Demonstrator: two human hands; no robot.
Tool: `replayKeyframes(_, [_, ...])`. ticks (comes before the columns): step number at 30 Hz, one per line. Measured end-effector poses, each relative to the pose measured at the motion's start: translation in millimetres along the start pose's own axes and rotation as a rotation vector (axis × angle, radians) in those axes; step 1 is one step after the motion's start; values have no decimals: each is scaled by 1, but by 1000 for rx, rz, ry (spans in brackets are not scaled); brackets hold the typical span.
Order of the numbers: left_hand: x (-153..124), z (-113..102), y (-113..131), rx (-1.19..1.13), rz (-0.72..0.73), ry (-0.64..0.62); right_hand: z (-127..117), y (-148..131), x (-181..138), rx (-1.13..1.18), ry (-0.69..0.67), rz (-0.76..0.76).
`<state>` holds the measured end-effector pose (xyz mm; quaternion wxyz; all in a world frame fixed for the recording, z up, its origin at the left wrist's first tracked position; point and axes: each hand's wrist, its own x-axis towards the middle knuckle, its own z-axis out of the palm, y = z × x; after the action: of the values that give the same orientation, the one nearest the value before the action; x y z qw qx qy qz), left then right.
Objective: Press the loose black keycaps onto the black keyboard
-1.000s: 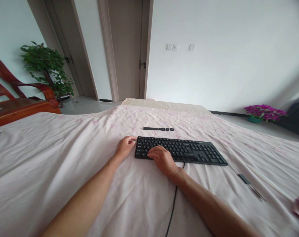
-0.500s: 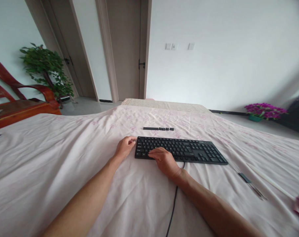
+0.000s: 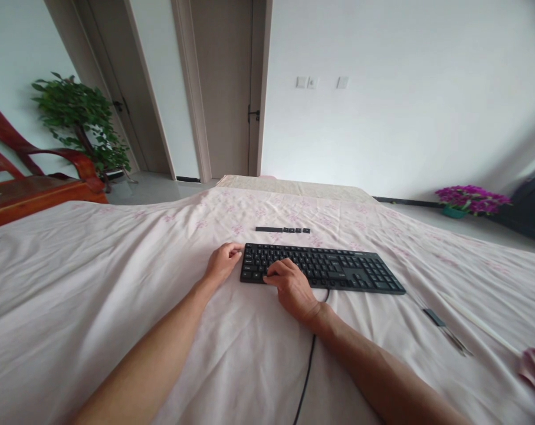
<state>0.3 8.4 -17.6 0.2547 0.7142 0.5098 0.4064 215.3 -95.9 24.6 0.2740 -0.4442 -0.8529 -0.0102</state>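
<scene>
Both hands work the keyboard (image 3: 322, 270): left hand (image 3: 222, 265) grips its end, right hand (image 3: 290, 283) curls over keys; loose keycaps (image 3: 283, 229) might scatter if it jerks.

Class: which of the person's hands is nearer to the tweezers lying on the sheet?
The right hand. It rests on the keyboard's left front keys, with the tweezers off to its right. The left hand grips the keyboard's left end, farther away.
</scene>
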Motion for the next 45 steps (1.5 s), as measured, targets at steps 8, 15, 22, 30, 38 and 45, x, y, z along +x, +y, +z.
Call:
replayKeyframes(8, [-2,-1,6,7,-16,3,1,17,0,123,92,104])
replayKeyframes(15, [0,0,3,-16,5,8,-12,90,32,84,239,361])
replayKeyframes(22, [1,1,0,-19,-9,10,-4,125,90,-216,-56,409])
replayKeyframes(30, [1,-2,2,-43,6,-6,23,130,140,-317,-200,348])
replayKeyframes(38, [0,-2,4,-134,-17,21,11,107,146,-264,-292,311])
replayKeyframes(45, [-8,-12,40,-432,102,99,-28,75,89,330,-320,224])
